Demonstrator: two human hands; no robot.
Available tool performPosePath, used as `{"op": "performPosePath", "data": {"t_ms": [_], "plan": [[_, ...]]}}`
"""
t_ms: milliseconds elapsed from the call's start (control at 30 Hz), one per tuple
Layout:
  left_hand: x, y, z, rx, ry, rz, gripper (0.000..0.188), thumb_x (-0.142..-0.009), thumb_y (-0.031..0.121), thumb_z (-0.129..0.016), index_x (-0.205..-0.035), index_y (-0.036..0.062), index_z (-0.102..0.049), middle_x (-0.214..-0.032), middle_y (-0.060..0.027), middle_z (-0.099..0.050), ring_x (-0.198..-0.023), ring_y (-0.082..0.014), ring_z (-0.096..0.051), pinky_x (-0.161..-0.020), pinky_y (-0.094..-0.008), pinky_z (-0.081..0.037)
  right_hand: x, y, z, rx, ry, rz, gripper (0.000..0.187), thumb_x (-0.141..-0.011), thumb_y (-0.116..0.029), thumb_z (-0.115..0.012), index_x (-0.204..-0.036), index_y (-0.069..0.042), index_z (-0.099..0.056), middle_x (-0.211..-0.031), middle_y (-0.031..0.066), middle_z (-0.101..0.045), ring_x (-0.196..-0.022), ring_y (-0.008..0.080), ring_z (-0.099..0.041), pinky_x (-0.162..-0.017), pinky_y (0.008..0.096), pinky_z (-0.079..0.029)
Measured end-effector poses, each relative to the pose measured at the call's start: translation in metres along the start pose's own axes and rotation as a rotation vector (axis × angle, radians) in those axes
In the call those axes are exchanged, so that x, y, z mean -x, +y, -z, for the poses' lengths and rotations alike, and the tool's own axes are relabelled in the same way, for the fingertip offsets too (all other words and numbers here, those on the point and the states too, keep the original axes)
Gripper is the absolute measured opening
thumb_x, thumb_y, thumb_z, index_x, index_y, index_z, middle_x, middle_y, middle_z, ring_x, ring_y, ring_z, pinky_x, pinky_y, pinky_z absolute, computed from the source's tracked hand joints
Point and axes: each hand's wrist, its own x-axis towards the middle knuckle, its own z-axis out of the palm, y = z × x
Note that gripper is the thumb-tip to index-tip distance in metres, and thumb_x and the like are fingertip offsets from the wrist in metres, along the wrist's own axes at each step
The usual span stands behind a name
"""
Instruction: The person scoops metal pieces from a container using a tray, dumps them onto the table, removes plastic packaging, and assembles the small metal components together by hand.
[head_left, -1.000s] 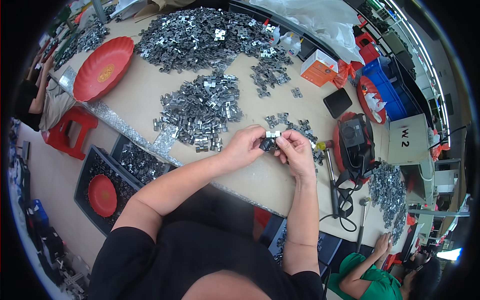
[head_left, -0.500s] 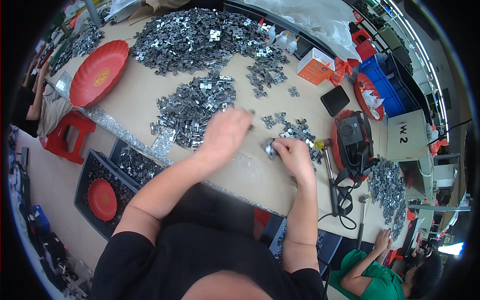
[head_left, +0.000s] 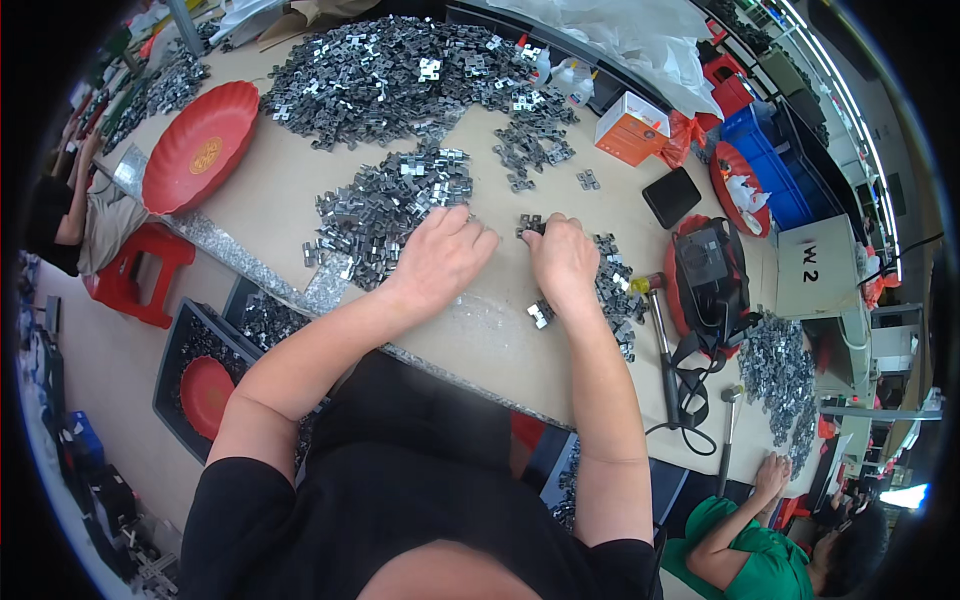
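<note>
My left hand (head_left: 443, 256) is at the right edge of a heap of small shiny metal clips (head_left: 370, 215), its fingers curled downward. Whatever its fingertips may hold is hidden beneath them. A short distance to the right, my right hand (head_left: 564, 262) has thumb and fingers drawn together at a dark metal clip (head_left: 530, 225). Just below that hand, a brighter metal clip (head_left: 540, 314) lies near its wrist. Beside the right wrist, a smaller group of clips (head_left: 618, 290) spreads over the tabletop.
A large clip heap (head_left: 390, 75) covers the table's far side. A red scalloped tray (head_left: 203, 147) stands left; a hammer (head_left: 662, 350), black strapped device (head_left: 708, 270), black flat pad (head_left: 671, 197) and orange-white box (head_left: 632, 130) lie right. A co-worker in green (head_left: 735, 550) sits lower right.
My right hand has moved away from me and slightly left, to the dark clip. A bright clip now lies where it was. My left hand has shifted slightly and is no longer blurred.
</note>
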Motion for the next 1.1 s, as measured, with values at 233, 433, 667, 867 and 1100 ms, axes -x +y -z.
{"op": "performPosePath", "data": {"t_ms": [233, 433, 667, 867, 1100], "plan": [[-0.011, 0.003, 0.005, 1.696, -0.135, 0.953, 0.022, -0.076, -0.010, -0.040, -0.094, -0.0032, -0.052, -0.090, -0.0090, -0.057, -0.078, -0.0139, -0.055, -0.061, -0.0239, -0.046, -0.006, 0.012, -0.015, -0.334, -0.026, 0.064, 0.030, -0.067, -0.013, -0.061, -0.089, 0.006, -0.052, -0.082, 0.0183, -0.059, -0.077, 0.0300, -0.058, -0.068, 0.0369, -0.044], [0.006, -0.009, 0.017, 2.082, 0.107, 1.039, 0.022, -0.077, -0.007, -0.042, -0.099, -0.0055, -0.046, -0.093, -0.0136, -0.054, -0.074, -0.0180, -0.056, -0.062, -0.0249, -0.047, -0.020, 0.015, -0.028, -0.667, -0.095, 0.036, 0.032, -0.068, -0.016, -0.062, -0.090, 0.006, -0.052, -0.081, 0.0184, -0.058, -0.076, 0.0305, -0.057, -0.068, 0.0360, -0.044], [0.008, -0.006, 0.012, 2.225, 0.093, 1.007, 0.018, -0.082, 0.001, -0.045, -0.098, -0.0041, -0.046, -0.095, -0.0188, -0.055, -0.081, -0.0214, -0.058, -0.069, -0.0278, -0.050, -0.029, -0.011, -0.031, -0.383, -0.003, 0.213, 0.036, -0.069, -0.017, -0.061, -0.094, 0.006, -0.050, -0.087, 0.0205, -0.054, -0.073, 0.0308, -0.057, -0.066, 0.0353, -0.044], [0.007, 0.000, -0.004, 2.224, 0.087, 1.079, 0.017, -0.081, 0.000, -0.046, -0.097, -0.0049, -0.048, -0.092, -0.0181, -0.056, -0.077, -0.0196, -0.059, -0.067, -0.0267, -0.050, -0.011, 0.001, -0.016, -1.026, -0.223, -0.155, 0.025, -0.071, -0.006, -0.061, -0.091, 0.005, -0.051, -0.082, 0.0128, -0.056, -0.061, 0.0172, -0.059, -0.056, 0.0260, -0.048], [-0.001, 0.006, -0.005, 1.890, -0.091, 0.997, 0.013, -0.081, 0.001, -0.045, -0.092, -0.0018, -0.051, -0.080, -0.0075, -0.057, -0.066, -0.0107, -0.054, -0.057, -0.0209, -0.044, 0.024, 0.031, -0.003, -1.499, -0.310, -0.096, 0.021, -0.075, -0.001, -0.058, -0.095, 0.002, -0.051, -0.078, 0.0072, -0.058, -0.061, 0.0127, -0.058, -0.055, 0.0216, -0.050]]}}
